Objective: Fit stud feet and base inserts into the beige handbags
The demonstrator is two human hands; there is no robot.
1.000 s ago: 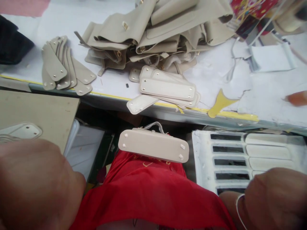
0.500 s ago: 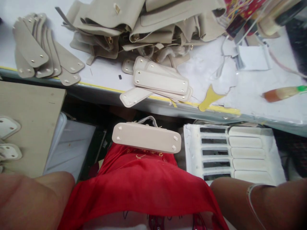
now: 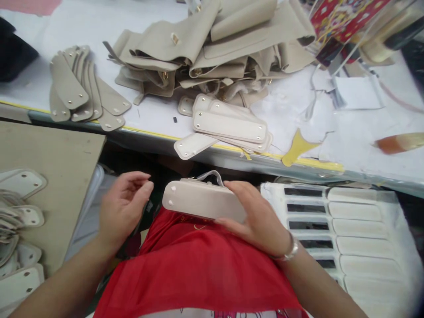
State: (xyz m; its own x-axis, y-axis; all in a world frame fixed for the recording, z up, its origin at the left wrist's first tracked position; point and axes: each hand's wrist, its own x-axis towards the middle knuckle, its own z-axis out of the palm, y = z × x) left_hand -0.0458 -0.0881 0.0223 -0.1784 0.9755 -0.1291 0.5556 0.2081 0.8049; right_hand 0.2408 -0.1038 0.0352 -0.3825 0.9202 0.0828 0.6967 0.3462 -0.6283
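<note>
A beige bag [image 3: 195, 199] rests on my lap, its long flat base turned up, with small white wrapped studs showing at its left end. A plastic-wrapped handle sticks out on its far side. My right hand [image 3: 255, 214] grips the bag's right end, thumb on the near edge and fingers on the far edge. To the left of the bag, my left hand [image 3: 124, 205] is raised with nothing in it, its fingers curled and the thumb apart from them.
Beige bag pieces [image 3: 172, 48] are heaped on the white table [image 3: 281, 110]. Studded base panels [image 3: 228, 123] lie at its edge, more at left [image 3: 71, 88]. A yellow tool [image 3: 298, 148] lies right. Glued strips [image 3: 361, 227] cover a board; more panels lie on the left board [image 3: 76, 154].
Both hands have come forward into view, the right one onto the bag's right end and the left one beside it. The whole view has shifted slightly.
</note>
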